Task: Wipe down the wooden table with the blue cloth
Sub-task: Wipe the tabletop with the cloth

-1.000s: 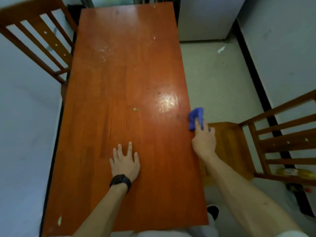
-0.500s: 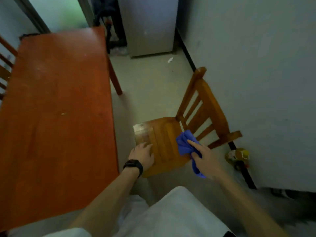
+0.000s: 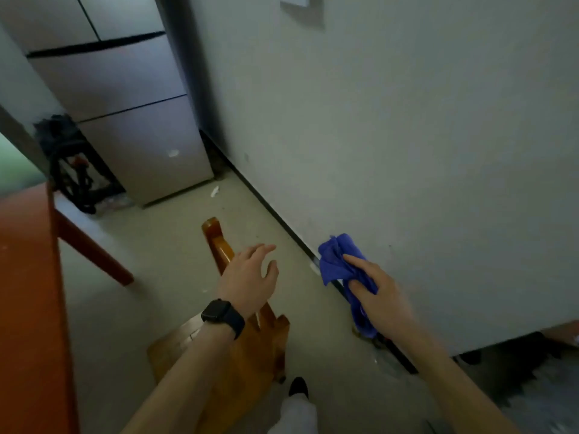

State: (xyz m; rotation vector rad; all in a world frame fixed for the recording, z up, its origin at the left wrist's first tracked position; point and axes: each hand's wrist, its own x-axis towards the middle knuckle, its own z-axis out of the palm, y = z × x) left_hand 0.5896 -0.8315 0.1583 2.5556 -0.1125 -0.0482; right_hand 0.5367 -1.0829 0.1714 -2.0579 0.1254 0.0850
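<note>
Seems between wiping passes, table (image 3: 28,277) at far left, right hand (image 3: 379,296) gripping blue cloth (image 3: 336,261) in mid-air, left hand (image 3: 250,277) spread empty over a chair (image 3: 216,239); calls next for pressing cloth onto wood.

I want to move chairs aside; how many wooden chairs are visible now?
1. The wooden chair is at lower centre, between the table and the wall, partly behind the left hand. Others may be outside the view.
</note>
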